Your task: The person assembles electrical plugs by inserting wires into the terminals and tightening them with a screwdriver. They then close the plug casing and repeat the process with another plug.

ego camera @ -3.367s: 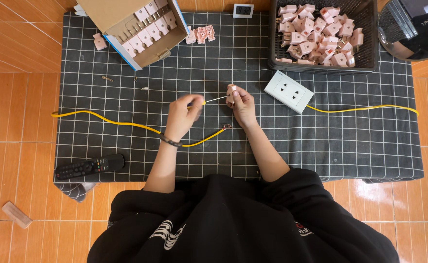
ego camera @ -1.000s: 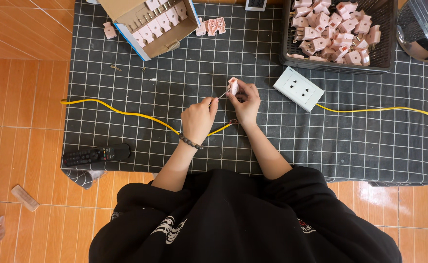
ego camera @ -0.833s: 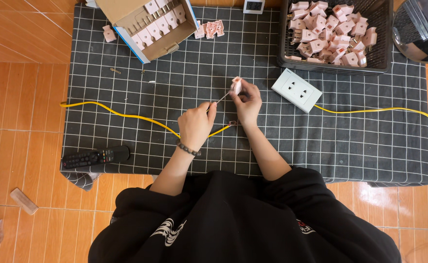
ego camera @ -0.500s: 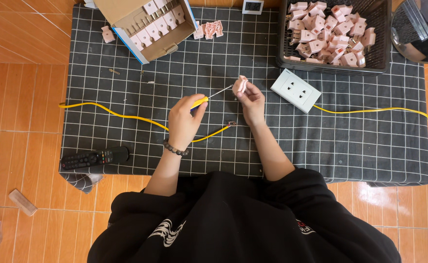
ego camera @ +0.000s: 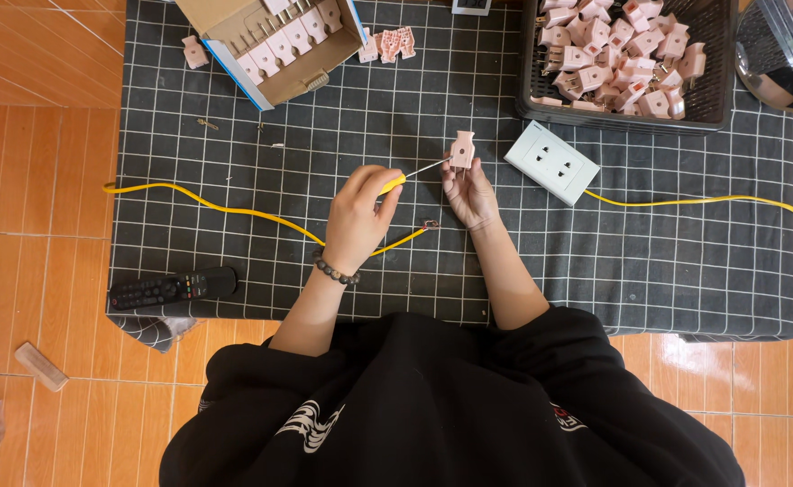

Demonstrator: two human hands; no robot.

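Observation:
My left hand (ego camera: 360,216) grips a yellow-handled screwdriver (ego camera: 407,176) whose thin metal shaft points right into a small pink plug (ego camera: 461,150). My right hand (ego camera: 470,191) holds that plug upright between its fingertips. Both hands hover over a dark grid-patterned mat (ego camera: 595,261). A yellow cable (ego camera: 234,210) runs across the mat under my left hand, and its bare end (ego camera: 429,224) lies just below my right hand.
A white socket block (ego camera: 551,162) with a yellow cable (ego camera: 685,200) lies right of my hands. A black basket (ego camera: 725,90) of pink plugs stands at the back right, an open cardboard box (ego camera: 275,45) of plugs at the back left. A black remote (ego camera: 173,288) sits at the mat's left front.
My hands have moved slightly apart and forward. The plug is now turned upright in my right hand, with the screwdriver tip still against it.

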